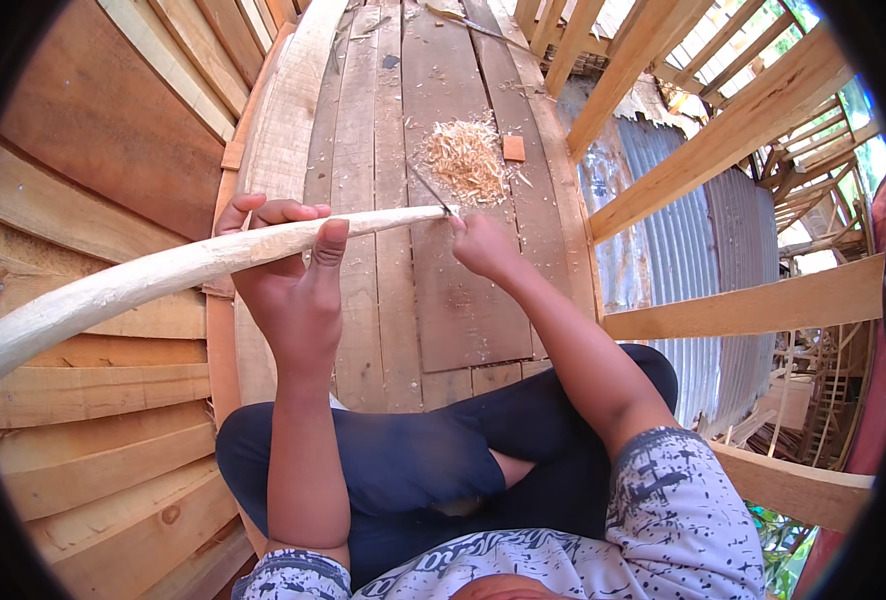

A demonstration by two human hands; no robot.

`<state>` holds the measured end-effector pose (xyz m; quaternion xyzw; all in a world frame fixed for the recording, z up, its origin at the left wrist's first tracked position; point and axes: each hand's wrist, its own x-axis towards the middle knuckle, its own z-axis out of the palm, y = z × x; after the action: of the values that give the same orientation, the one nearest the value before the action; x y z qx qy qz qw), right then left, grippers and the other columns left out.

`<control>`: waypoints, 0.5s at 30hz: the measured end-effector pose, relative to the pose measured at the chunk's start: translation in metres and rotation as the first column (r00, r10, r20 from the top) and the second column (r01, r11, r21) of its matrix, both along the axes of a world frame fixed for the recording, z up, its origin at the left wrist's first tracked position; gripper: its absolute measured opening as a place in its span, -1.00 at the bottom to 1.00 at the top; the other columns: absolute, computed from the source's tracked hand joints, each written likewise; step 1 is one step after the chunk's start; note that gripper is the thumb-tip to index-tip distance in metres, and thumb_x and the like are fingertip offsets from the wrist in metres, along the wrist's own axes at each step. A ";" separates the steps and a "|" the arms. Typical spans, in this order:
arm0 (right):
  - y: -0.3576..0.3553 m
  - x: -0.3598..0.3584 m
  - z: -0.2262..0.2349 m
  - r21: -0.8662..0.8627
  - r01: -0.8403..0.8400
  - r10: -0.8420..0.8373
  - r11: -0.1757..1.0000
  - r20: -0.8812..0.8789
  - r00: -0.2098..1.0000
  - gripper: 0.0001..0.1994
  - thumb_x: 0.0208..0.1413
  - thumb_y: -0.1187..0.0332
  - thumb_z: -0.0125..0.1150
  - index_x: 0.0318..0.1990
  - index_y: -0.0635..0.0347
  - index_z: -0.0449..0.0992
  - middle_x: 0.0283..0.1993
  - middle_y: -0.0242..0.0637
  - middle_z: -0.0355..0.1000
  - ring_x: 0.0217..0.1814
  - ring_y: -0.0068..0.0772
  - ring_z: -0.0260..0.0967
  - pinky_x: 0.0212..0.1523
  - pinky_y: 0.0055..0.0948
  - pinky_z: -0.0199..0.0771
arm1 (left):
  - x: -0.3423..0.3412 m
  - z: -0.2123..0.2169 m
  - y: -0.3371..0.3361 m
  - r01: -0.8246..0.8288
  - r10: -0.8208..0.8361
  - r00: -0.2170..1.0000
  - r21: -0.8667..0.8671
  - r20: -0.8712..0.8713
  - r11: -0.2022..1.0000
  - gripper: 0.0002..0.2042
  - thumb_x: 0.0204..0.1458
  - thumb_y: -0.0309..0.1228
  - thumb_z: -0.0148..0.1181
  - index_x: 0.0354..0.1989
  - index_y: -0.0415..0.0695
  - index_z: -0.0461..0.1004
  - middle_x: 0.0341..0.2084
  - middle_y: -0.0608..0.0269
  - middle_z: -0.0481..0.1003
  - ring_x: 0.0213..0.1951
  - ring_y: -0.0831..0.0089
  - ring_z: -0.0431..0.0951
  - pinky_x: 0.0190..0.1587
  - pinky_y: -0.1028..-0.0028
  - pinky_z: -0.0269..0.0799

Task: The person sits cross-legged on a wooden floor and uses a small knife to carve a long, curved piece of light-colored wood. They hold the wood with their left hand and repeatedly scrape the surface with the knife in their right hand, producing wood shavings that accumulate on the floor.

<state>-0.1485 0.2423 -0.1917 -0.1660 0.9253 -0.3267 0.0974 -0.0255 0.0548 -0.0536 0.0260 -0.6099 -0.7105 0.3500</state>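
A long, pale, peeled wooden stick [143, 275] runs from the left edge, curving and tapering to a thin tip near the middle. My left hand [293, 300] grips it from below, thumb on the near side and fingers on the far side. At the thin tip, my right hand [485, 247] is closed around the handle of a knife, which the fist mostly hides. The narrow dark knife blade [431, 190] points up and left and meets the stick near its end. Whether the right fingers also touch the tip, I cannot tell.
Beyond my hands, a pile of wood shavings [465, 160] lies on the plank floor [360, 300], beside a small orange-brown wooden block [514, 148]. A board wall [93, 400] rises at left. Wooden rails [753, 298] and corrugated metal sheets [668, 210] stand at right.
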 end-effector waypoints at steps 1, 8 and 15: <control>-0.004 -0.006 -0.002 0.056 0.057 -0.054 0.997 -0.064 0.996 -0.57 0.33 0.17 -0.08 -0.39 0.43 0.47 -0.41 0.24 0.44 -0.33 0.24 0.44 -0.28 0.05 0.38 | -0.003 0.000 -0.003 -0.004 0.004 1.000 -0.014 -0.002 1.000 -0.40 0.00 -0.55 0.40 0.13 -0.12 0.11 -0.28 0.30 0.43 -0.12 0.47 0.48 0.11 0.44 0.36; 0.004 -0.010 -0.005 0.074 0.028 -0.036 0.997 0.102 0.994 -0.64 0.26 0.14 -0.01 -0.33 0.29 0.54 -0.30 0.09 0.53 -0.19 0.18 0.49 -0.17 0.04 0.43 | 0.001 0.002 -0.002 0.005 -0.005 1.000 -0.012 -0.007 1.000 -0.40 0.01 -0.57 0.38 0.13 -0.12 0.11 -0.27 0.29 0.43 -0.10 0.48 0.48 0.11 0.45 0.37; 0.008 -0.019 0.003 0.378 0.048 -0.055 0.925 0.007 0.998 -0.69 0.23 0.14 0.04 -0.25 0.19 0.57 -0.29 0.04 0.54 -0.17 0.11 0.51 -0.15 0.01 0.44 | 0.001 0.000 -0.005 0.024 -0.025 0.999 -0.013 -0.030 1.000 -0.40 0.01 -0.58 0.38 0.14 -0.12 0.11 -0.27 0.30 0.44 -0.12 0.47 0.50 0.09 0.45 0.40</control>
<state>-0.1675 0.2506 -0.1887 -0.1169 0.9740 -0.1464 0.1271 -0.0244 0.0501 -0.0537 0.0055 -0.6094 -0.7111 0.3507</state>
